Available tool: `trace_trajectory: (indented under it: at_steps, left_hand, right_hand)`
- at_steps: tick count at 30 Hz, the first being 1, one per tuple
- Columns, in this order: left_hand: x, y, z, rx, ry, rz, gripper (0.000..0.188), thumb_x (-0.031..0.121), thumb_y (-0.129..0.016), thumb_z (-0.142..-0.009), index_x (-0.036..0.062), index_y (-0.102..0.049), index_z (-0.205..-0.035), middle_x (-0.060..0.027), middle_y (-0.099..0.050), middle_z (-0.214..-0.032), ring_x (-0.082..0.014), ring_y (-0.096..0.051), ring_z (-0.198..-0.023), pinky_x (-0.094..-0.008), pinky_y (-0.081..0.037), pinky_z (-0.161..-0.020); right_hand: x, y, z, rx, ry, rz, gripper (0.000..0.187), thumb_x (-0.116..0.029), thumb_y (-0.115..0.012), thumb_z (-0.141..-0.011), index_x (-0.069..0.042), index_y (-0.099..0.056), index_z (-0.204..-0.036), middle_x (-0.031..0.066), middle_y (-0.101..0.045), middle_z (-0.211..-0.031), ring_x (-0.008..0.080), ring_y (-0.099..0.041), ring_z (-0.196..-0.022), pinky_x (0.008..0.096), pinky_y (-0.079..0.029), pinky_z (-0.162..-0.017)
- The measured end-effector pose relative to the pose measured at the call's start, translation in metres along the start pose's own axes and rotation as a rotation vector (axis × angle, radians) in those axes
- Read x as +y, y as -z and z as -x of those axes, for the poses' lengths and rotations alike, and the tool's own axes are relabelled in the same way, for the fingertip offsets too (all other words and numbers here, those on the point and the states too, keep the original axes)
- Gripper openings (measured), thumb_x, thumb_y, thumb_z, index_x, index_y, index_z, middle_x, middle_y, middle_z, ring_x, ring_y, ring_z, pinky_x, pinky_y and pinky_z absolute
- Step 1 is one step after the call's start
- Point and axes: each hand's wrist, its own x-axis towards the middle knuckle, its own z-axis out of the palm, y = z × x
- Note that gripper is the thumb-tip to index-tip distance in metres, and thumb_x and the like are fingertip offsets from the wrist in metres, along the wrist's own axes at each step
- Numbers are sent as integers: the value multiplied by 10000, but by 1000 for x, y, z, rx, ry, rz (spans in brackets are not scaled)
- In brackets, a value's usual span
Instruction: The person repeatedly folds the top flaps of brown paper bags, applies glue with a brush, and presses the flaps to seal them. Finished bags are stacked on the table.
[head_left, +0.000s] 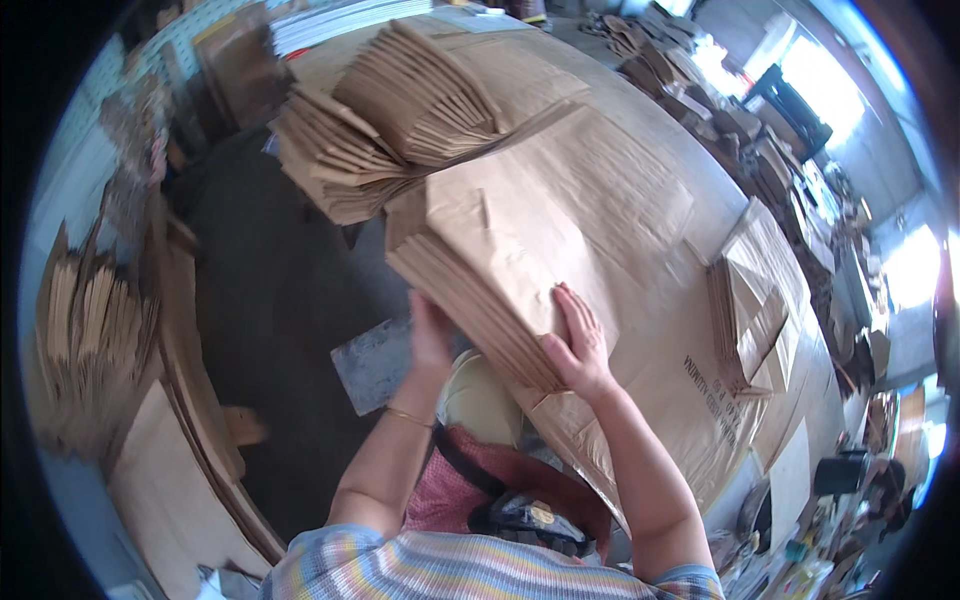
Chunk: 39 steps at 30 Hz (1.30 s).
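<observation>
From where I stand, the person in the striped shirt (470, 565) has both arms stretched toward a thick stack of folded brown paper (510, 225) lying slantwise at the near left edge of the bench (685, 140). The right hand (580, 340) lies on the near end of the stack, palm down, its fingers stretched out over the top sheet and the thumb set apart toward the layered edge. The left hand (430, 325) is at the stack's left side, below the layered folds; its fingers are mostly hidden, so I cannot tell whether it grips anything. A thin bracelet (410, 416) circles that wrist. Beyond the stack, just beside its far end, two more piles of folded paper (415, 95) fan out in ridges. A wide brown paper sheet (640, 215) spreads over the bench, with dark print near the right hand's side. Farther right sits a smaller folded bundle (745, 320), well apart from the hands. A grey flat piece (375, 365) shows beside the left forearm, over the dark floor (260, 250). Away to the left, packed brown paper (90, 310) stands upright near a large tan sheet (170, 490).
</observation>
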Motion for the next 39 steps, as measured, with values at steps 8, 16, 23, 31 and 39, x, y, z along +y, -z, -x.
trace_trajectory:
  at_steps: [8, 16, 23, 31, 39]
  left_hand:
    - [-27, -49, 10, 94, -212, -92, 773, 510, -517, -969, -9, -230, -1465, -171, -408, -1431, -273, -383, -1327, -373, -295, -1116]
    - [-18, -50, 27, 140, -44, 53, 852, 443, -709, -859, -77, -271, -1372, -233, -466, -1347, -310, -497, -1226, -395, -409, -1030]
    - [25, -65, 48, 113, -205, -502, 841, 354, -837, -705, -118, -387, -1236, -251, -587, -1187, -324, -590, -1113, -378, -489, -923]
    - [60, 103, 105, -107, 189, 142, 620, 491, -362, -986, 68, -395, -1438, -100, -477, -1432, -287, -461, -1298, -426, -360, -1109]
    - [15, 133, 67, -25, 130, 106, 852, 756, -255, -904, 160, -250, -1513, -97, -247, -1563, -316, -254, -1417, -457, -256, -1160]
  right_hand:
    - [16, 15, -4, -182, -294, -835, 628, -393, -469, -987, -30, -319, -1477, 100, -409, -1457, 202, -343, -1367, 341, -253, -1131]
    - [34, -3, 0, -155, -318, -881, 644, -432, -416, -1004, -2, -288, -1465, 103, -440, -1420, 203, -399, -1327, 352, -291, -1117]
    - [13, 14, -4, -282, -604, -1081, 671, -495, -437, -995, -130, -251, -1527, 102, -379, -1499, 237, -442, -1317, 388, -369, -1096]
    - [-44, -40, 56, -23, -57, -144, 751, -324, -704, -858, -15, -361, -1450, 239, -366, -1486, 426, -306, -1394, 462, -266, -1146]
    - [-7, -38, 45, 40, -691, 196, 957, -486, -619, -851, -28, -126, -1532, 315, -17, -1566, 452, -53, -1461, 468, -100, -1201]
